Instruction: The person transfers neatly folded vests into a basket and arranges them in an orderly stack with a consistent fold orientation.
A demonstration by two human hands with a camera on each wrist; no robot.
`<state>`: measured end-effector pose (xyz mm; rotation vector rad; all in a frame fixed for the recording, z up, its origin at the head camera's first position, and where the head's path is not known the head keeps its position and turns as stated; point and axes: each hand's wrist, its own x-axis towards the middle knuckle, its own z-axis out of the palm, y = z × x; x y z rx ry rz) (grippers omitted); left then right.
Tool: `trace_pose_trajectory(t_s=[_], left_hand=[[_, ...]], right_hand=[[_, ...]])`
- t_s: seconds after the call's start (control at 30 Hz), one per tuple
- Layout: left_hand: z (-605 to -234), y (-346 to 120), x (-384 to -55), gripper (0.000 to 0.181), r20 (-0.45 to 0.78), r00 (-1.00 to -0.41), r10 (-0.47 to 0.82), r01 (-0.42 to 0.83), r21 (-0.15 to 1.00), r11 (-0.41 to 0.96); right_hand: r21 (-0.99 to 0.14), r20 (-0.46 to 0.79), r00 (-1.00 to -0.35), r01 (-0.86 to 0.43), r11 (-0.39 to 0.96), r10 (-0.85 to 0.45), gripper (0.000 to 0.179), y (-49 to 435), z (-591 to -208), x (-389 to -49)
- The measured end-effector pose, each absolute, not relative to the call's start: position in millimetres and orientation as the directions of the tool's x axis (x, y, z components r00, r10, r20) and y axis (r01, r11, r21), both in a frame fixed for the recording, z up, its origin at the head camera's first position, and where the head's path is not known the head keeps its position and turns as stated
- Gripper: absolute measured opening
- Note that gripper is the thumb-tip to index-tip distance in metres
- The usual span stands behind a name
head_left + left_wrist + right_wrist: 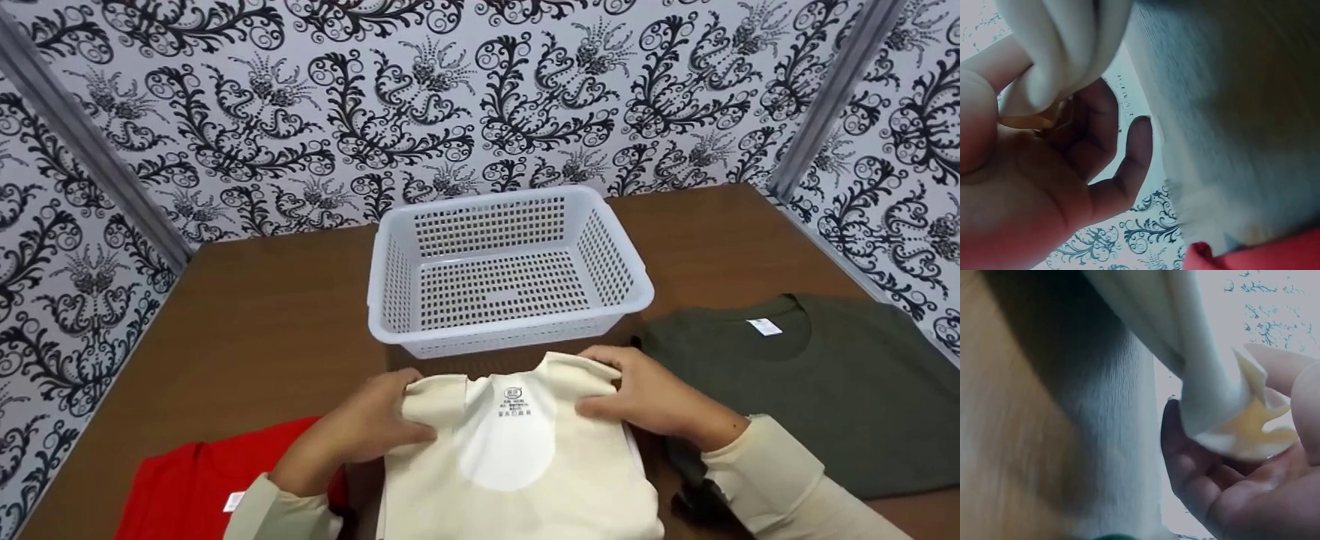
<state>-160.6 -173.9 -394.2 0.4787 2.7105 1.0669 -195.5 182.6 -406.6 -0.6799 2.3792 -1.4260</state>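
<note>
A cream T-shirt (pixel 592 465) with a printed label inside its neck hangs between both hands, its collar end lifted. My left hand (pixel 367 420) grips the shirt's left shoulder, thumb on the near face. At the other shoulder my right hand (pixel 649 397) pinches the fabric the same way. In the left wrist view, folds of cream cloth (pixel 1067 50) pass between the thumb and the curled fingers. The right wrist view shows the gathered shoulder cloth (pixel 1213 394) within the right hand's grasp. The shirt's lower end runs out of the head view.
A white perforated plastic basket (pixel 510 326) stands on the brown table (pixel 262 322) just beyond the shirt. A red garment (pixel 217 469) lies at the near left, a dark green T-shirt (pixel 862 382) at the right. Patterned wall panels (pixel 480 97) enclose the back and sides.
</note>
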Motion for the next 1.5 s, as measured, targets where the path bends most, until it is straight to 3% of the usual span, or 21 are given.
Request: trace_pose_trajectory(t_s=[0.17, 0.43, 0.63, 0.83, 1.1, 1.37, 1.5], left_hand=[[-398.0, -176.8, -162.5, 0.034, -0.032, -0.919, 0.394, 0.239, 0.748, 0.620], [-399.1, -178.2, -165.4, 0.030, -0.027, -0.886, 0.463, 0.290, 0.746, 0.599], [-398.2, -179.5, -163.0, 0.032, -0.068, -0.849, 0.524, 0.315, 0.731, 0.605], [-396.3, -178.2, -163.6, 0.032, -0.079, -0.860, 0.505, 0.310, 0.704, 0.638], [-397.2, -178.1, -164.6, 0.036, -0.036, -0.885, 0.464, 0.289, 0.740, 0.608], [-400.9, -177.9, -164.9, 0.045, -0.010, -0.831, 0.556, 0.317, 0.813, 0.489], [-402.3, -177.7, -164.4, 0.039, -0.005, -0.817, 0.577, 0.330, 0.817, 0.474]], right_hand=[[-0.898, -0.018, -0.878, -0.197, 0.394, -0.479, 0.032, 181.7, -407.6, -196.7], [-0.772, 0.122, -0.886, -0.368, 0.519, -0.447, 0.026, 177.9, -411.9, -194.8], [-0.740, 0.086, -0.866, -0.387, 0.550, -0.493, 0.031, 182.7, -413.4, -194.3], [-0.716, 0.100, -0.845, -0.427, 0.552, -0.525, 0.038, 184.1, -411.7, -193.8], [-0.694, 0.217, -0.808, -0.522, 0.496, -0.547, 0.020, 180.7, -410.3, -193.7], [-0.764, 0.122, -0.778, -0.470, 0.442, -0.617, 0.004, 182.9, -405.9, -191.0], [-0.756, 0.093, -0.767, -0.469, 0.456, -0.634, 0.015, 185.6, -404.4, -189.5]])
